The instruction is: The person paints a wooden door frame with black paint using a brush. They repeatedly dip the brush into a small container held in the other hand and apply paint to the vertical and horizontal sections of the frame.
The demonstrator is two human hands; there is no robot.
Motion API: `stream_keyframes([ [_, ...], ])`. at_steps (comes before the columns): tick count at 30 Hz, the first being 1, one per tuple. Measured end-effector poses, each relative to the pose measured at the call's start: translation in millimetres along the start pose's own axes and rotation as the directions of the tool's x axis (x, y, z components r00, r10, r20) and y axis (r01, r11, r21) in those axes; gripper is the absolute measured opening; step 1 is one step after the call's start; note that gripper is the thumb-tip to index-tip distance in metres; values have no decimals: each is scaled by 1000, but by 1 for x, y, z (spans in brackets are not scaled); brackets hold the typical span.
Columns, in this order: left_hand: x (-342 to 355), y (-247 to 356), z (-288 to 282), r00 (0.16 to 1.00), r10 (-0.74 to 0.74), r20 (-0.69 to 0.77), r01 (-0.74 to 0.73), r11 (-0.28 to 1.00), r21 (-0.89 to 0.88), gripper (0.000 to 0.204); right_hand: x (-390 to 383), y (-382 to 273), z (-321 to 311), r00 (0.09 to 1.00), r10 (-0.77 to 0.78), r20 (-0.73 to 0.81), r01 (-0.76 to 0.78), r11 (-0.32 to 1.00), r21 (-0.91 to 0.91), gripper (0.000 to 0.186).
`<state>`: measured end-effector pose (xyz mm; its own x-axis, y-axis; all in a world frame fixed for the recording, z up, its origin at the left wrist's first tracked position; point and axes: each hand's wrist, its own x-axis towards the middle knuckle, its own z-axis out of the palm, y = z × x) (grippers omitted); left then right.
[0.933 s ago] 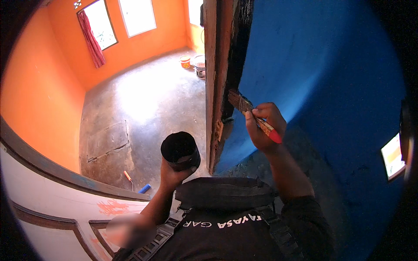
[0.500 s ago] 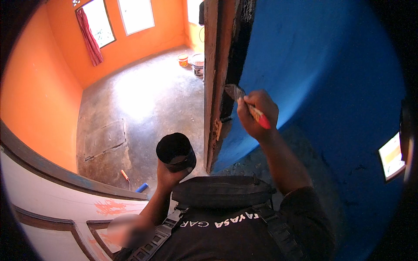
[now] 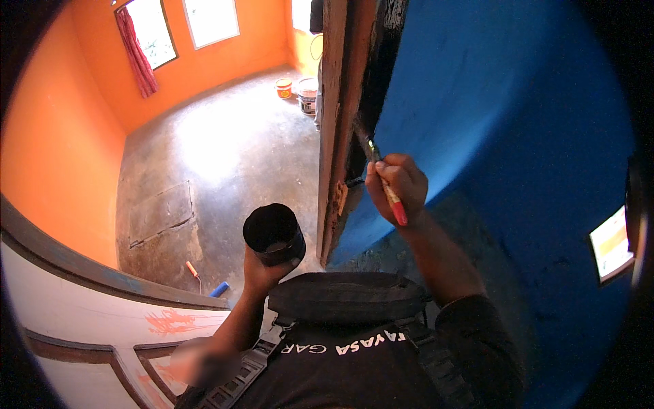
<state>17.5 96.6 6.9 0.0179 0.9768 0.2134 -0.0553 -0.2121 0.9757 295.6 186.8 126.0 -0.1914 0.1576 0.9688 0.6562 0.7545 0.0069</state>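
My right hand (image 3: 398,185) is closed round the handle of a paintbrush (image 3: 394,199), which has a red end. Its bristles touch the brown wooden door frame (image 3: 334,136), along a strip coated in black paint (image 3: 373,88) beside the blue wall. Lower on the frame a patch of bare, chipped wood (image 3: 340,194) shows. In front of my chest, my left hand (image 3: 264,273) grips a round black paint can (image 3: 274,232) from below, its open top tilted toward me. Some dark contents show inside, but how much I cannot tell.
The blue wall (image 3: 463,102) rises close on my right. Through the doorway, a paint roller (image 3: 216,290) lies on the concrete floor (image 3: 163,163). Two buckets (image 3: 308,95) stand by the far orange wall (image 3: 225,65). A white door with brown trim (image 3: 75,307) is at lower left.
The paintbrush has turned more upright against the frame, its handle end swinging down and left. My right hand has shifted slightly left and down. The left hand still holds the can.
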Motion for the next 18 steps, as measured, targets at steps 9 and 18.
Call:
stream_keyframes([
  [9,5,4,-4,997,33,72,-37,998,50,85,19,-14,1,999,15,-34,-17,999,-46,22],
  [18,11,-2,-15,991,51,126,-49,999,-22,89,-3,-16,6,998,56,5,-56,997,-48,26],
])
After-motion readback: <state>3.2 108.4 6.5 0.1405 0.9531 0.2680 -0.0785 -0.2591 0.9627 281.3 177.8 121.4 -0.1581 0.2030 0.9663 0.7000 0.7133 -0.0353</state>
